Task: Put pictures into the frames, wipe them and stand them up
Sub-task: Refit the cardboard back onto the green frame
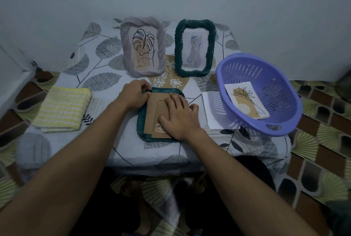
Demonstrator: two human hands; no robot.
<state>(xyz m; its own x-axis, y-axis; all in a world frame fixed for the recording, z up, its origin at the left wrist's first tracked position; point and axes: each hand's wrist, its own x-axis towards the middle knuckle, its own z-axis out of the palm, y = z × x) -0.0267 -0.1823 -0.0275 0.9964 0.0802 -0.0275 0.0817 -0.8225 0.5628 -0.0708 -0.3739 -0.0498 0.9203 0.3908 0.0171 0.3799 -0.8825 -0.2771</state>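
Closing up teal frame (141, 122), face-down mid-table (106, 91). R hand (178, 116) lies flat, fingers straight, pressing backing board (152, 114). L hand (135, 93) fingers curl, pinching sth small at frame's top-left corner. Next, prob.: secure tabs, wipe w/ cloth (62, 110).

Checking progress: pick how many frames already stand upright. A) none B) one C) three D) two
D: the grey frame and the green frame stand at the back, while the third frame lies face down under the left hand and right hand.
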